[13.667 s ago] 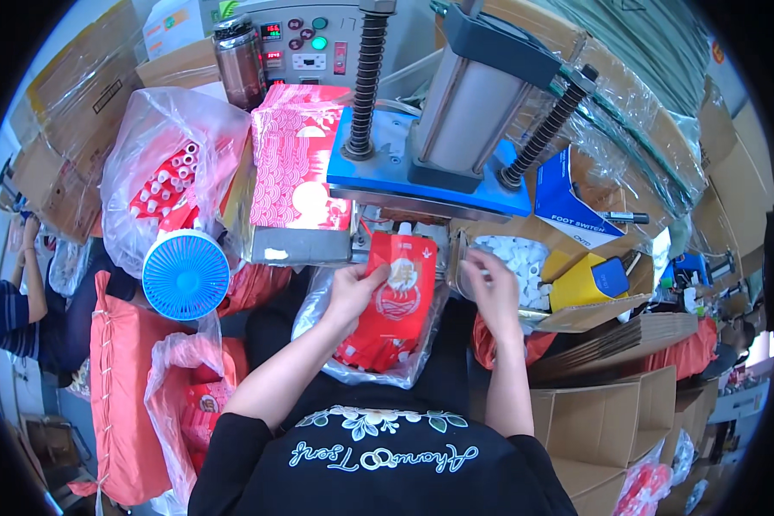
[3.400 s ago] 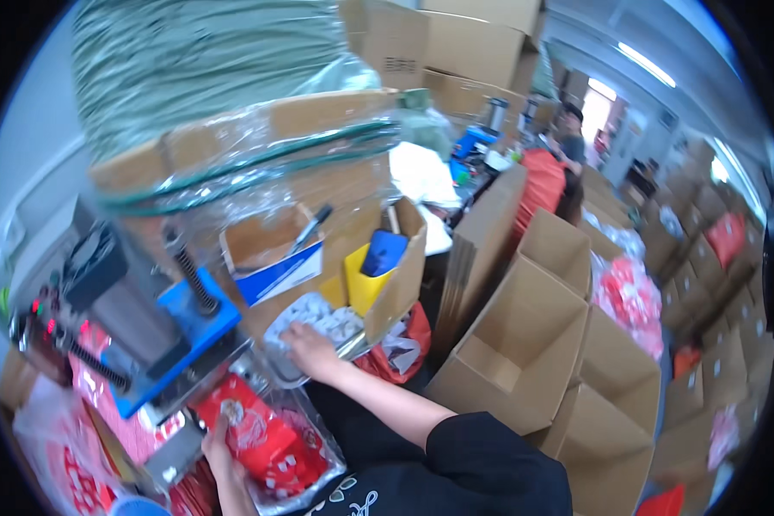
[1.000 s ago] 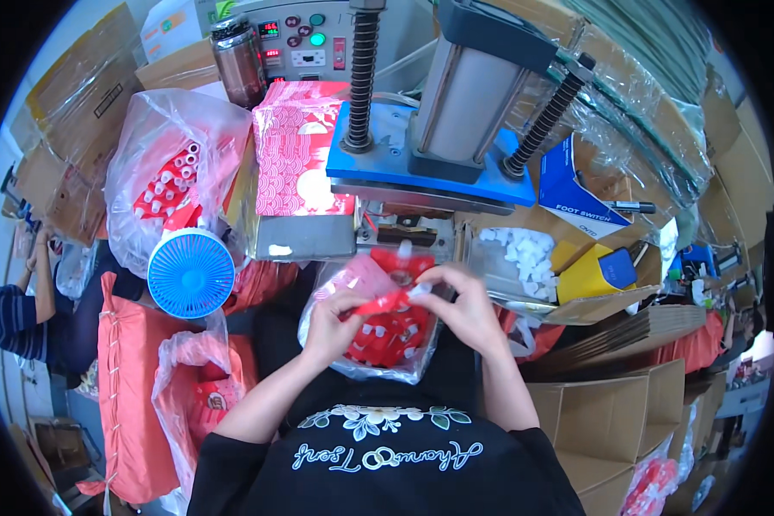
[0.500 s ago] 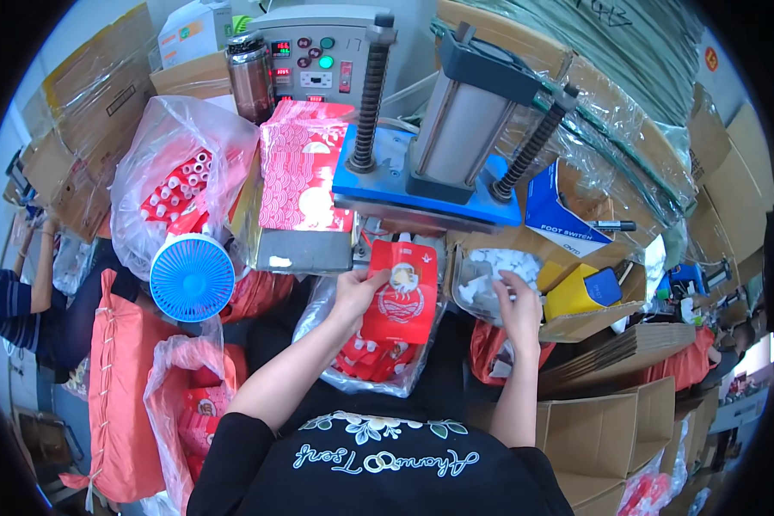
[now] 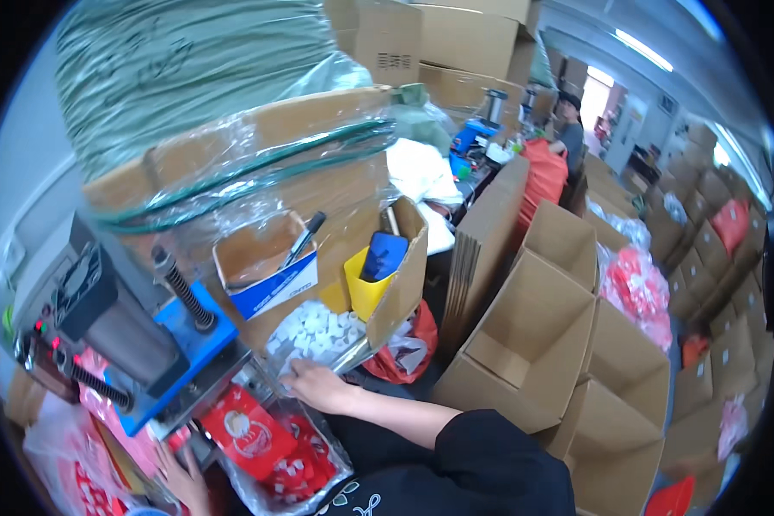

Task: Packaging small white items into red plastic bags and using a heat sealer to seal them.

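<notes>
A red pouch (image 5: 248,432) with a round pale print extends from beneath the press's edge, with neither hand on it. Below it lies a plastic-lined container (image 5: 340,460) of red pouches with small white parts. My left hand (image 5: 181,477), fingers spread, is left of the pouch beside the press and pink printed sheets (image 5: 138,443). At the near edge of a clear tray (image 5: 346,357) heaped with small white plastic pieces (image 5: 318,331) is my right hand (image 5: 322,387). Its fingers are drawn together and slightly blurred; anything between them is hidden.
The blue press (image 5: 181,344) with its spring columns stands at left. A yellow holder (image 5: 365,288) and a blue-white box (image 5: 271,288) with a marker stand behind the tray. Open cartons (image 5: 525,344) fill the right side. Another person (image 5: 569,129) is far back.
The view has swung right and tilted. My left hand has let go of the red pouch and moved left; my right hand has drawn back from the white pieces to the tray's near edge.
</notes>
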Demonstrator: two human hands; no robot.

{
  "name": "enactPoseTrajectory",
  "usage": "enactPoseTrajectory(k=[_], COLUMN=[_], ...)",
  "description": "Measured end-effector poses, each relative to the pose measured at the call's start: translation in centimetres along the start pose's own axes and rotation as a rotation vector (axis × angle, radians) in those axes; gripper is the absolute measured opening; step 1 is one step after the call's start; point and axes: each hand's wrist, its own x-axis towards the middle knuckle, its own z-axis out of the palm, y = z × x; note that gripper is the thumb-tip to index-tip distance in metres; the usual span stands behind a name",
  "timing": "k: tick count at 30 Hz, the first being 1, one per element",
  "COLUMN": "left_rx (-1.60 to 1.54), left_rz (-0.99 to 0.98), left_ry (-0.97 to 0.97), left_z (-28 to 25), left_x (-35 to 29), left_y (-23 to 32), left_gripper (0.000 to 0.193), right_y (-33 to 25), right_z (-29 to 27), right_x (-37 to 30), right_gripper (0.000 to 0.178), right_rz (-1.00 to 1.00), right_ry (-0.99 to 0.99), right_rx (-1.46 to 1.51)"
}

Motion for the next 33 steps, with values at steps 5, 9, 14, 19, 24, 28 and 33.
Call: enactPoseTrajectory(k=[5, 9, 14, 19, 24, 28, 33], left_rx=[-0.175, -0.314, -1.012, -1.325, -1.240, -1.385, -1.357], left_rz=[-0.073, -0.125, -0.543, -0.594, -0.588, -0.684, -0.711], left_ry=[-0.011, -0.033, -0.193, -0.394, -0.485, -0.623, -0.564], left_z=[-7.4, -6.4, -13.2, -9.1, -8.8, -10.2, -7.2], left_x=[0.7, 0.5, 4.2, -0.3, -3.7, -2.4, 0.0], left_y=[4.4, 1.7, 5.7, 9.4, 11.9, 12.6, 13.8], left_gripper=[0.031, 0.031, 0.021, 0.013, 0.015, 0.018, 0.026], right_y=[0.7, 0.8, 0.2, -5.7, -7.5, -6.1, -5.1], right_z=[-2.0, -2.6, -4.7, -6.8, -4.4, -1.3, -2.8], right_x=[-0.6, 0.4, 0.7, 1.2, 1.4, 1.1, 0.4], right_gripper=[0.027, 0.032, 0.033, 0.024, 0.021, 0.024, 0.045], right_rz=[0.098, 0.060, 0.026, -0.041, -0.242, -0.170, 0.052], right_ry=[0.145, 0.043, 0.192, -0.106, -0.405, -0.347, -0.121], right_rx=[0.109, -0.055, 0.261, 0.651, 0.696, 0.938, 0.662])
